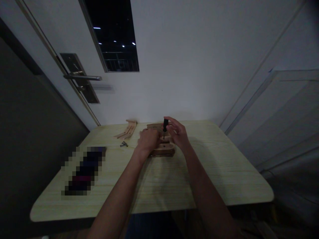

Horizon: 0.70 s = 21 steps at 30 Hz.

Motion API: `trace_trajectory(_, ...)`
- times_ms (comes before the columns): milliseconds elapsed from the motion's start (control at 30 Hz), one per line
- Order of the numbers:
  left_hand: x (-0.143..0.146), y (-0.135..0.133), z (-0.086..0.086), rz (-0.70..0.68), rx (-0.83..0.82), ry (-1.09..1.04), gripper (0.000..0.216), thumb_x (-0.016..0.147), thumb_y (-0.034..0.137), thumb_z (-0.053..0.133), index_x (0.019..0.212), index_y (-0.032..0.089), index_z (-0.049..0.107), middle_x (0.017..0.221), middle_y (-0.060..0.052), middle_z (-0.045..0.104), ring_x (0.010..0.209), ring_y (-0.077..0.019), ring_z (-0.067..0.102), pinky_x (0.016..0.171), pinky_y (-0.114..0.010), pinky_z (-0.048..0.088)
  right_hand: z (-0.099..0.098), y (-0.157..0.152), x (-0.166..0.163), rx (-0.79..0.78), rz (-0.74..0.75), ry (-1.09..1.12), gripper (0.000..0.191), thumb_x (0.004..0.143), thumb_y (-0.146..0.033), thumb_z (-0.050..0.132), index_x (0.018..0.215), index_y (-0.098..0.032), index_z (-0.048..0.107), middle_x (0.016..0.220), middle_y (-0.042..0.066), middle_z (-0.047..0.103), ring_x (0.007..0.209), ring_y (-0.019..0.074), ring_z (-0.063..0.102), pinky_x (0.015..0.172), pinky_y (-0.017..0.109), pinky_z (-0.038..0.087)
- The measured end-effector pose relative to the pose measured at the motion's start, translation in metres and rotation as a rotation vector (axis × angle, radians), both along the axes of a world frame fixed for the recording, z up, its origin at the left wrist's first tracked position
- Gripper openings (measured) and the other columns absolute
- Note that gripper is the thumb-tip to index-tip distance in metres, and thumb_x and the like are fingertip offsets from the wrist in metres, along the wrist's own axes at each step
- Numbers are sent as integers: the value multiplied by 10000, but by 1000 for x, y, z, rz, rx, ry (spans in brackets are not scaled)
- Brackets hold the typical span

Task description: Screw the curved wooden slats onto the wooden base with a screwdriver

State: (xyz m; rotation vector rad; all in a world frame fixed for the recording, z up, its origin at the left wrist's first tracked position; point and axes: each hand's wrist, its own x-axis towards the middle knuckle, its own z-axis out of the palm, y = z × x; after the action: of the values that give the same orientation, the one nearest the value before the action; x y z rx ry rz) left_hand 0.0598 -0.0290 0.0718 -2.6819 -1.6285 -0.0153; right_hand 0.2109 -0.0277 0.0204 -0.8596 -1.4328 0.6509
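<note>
A stack of flat wooden parts (163, 150) lies near the far middle of the pale table (154, 182). My left hand (147, 141) is closed over the left side of the stack, pressing it down. My right hand (177, 132) holds a small screwdriver with a black handle (165, 125) upright, fingers pinched around the handle. The tip of the screwdriver stands on the top wooden part. The dim light hides the screw itself.
Two curved wooden pieces (127, 130) lie at the table's far left. A few small metal fasteners (123, 144) sit beside them. A blurred dark object (84, 171) lies at the left. A door with a lever handle (82, 78) stands behind on the left.
</note>
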Motion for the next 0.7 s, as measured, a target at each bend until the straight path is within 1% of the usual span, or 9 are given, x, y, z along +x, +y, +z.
trace_trajectory(100,1,-1,1,3,-8,2,272,880,357,558,967,196,760,963,-168,747,998,-328,688,851,-413,500,-1,0,0,19,-48,10,380,814,-495,669,1136,-293,666,1047,38,712,908,189,695,792,351,570)
trace_trajectory(200,2,-2,1,9,-13,-3,278,882,354,553,989,195,755,967,-172,745,1002,-342,685,843,-434,501,0,0,-1,26,-87,-18,353,804,-466,684,1119,-308,659,999,21,702,829,170,683,761,345,555)
trace_trajectory(400,2,0,1,18,-22,11,283,881,359,569,1010,184,750,974,-174,744,991,-329,688,841,-425,505,1,-1,-2,36,-194,-65,353,747,-365,751,1080,-307,646,903,-12,682,707,145,643,709,339,516)
trace_trajectory(467,2,0,0,16,-25,7,278,878,354,571,1028,203,750,984,-167,746,994,-331,689,837,-423,505,2,-2,-3,58,-177,-68,336,780,-367,724,1101,-313,643,919,-7,686,743,152,653,734,347,531)
trace_trajectory(533,2,-1,1,21,-23,-2,277,882,341,562,1047,221,749,1003,-162,748,994,-333,690,833,-422,505,3,-4,-4,92,-127,-65,304,836,-394,663,1128,-313,637,1004,13,695,856,167,672,810,366,549)
trace_trajectory(600,2,-1,2,27,-26,3,283,891,334,545,1044,213,750,1011,-165,747,994,-331,691,834,-417,503,3,-5,-4,107,-85,-50,298,867,-431,618,1135,-302,634,1091,31,691,967,181,671,882,389,551)
trace_trajectory(633,3,-2,3,30,-26,7,287,895,335,537,1037,205,751,1010,-167,747,994,-329,691,835,-414,503,3,-5,-4,99,-73,-42,307,870,-448,611,1135,-295,633,1107,37,690,993,187,669,896,396,553)
trace_trajectory(700,3,-3,4,24,-27,16,294,902,337,526,1025,192,751,1009,-170,745,992,-318,691,842,-404,500,3,-5,-4,70,-67,-22,336,859,-471,622,1138,-285,631,1080,42,697,976,191,676,874,396,568)
